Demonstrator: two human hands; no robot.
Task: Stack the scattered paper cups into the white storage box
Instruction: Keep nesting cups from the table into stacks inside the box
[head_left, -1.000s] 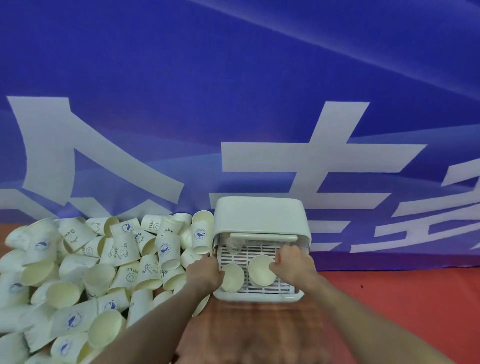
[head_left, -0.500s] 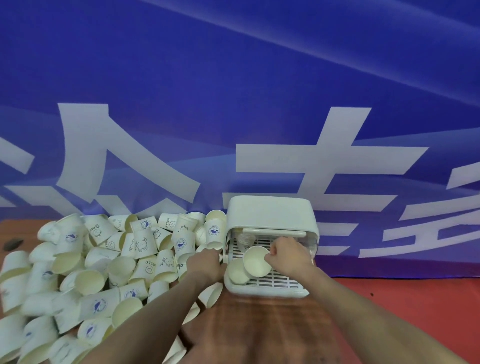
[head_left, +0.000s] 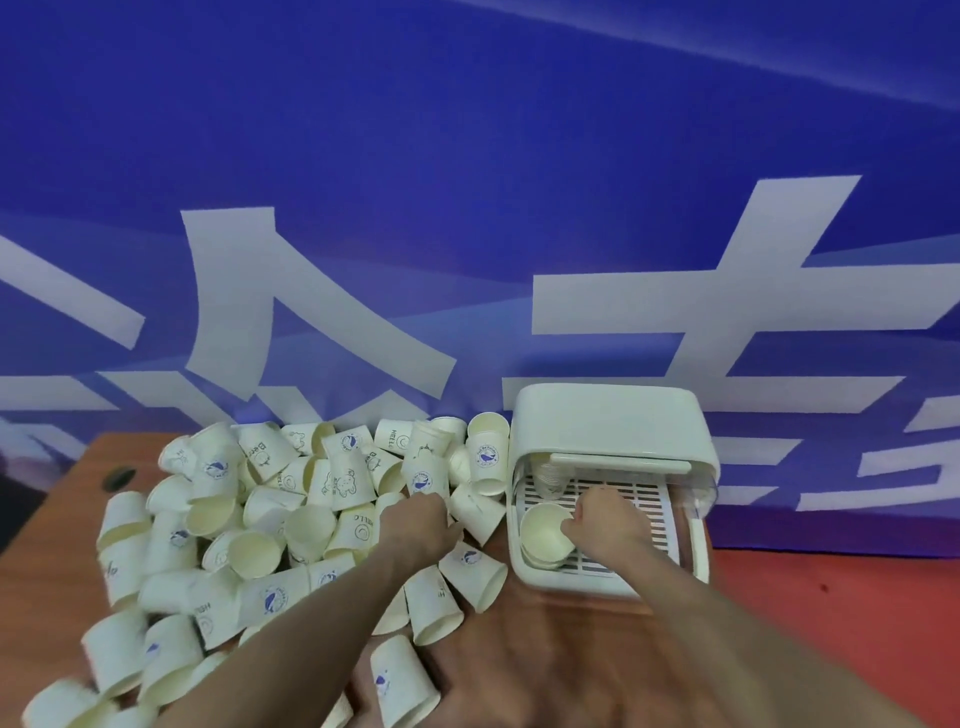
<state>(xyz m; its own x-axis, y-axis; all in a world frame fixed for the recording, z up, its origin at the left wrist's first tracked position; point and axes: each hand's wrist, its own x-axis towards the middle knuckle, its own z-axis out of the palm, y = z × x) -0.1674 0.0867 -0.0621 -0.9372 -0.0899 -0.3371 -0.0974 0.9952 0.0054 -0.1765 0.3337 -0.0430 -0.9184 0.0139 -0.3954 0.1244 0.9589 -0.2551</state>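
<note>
Head view: right hand (head_left: 605, 525) pinches the rim of a nested cup stack (head_left: 545, 532) inside the white storage box (head_left: 613, 421). Left hand (head_left: 418, 525), apparently curled round a loose cup, grasp hidden. Beyond it, scattered cups (head_left: 260, 519) cover the counter (head_left: 545, 670); barely started.
</note>
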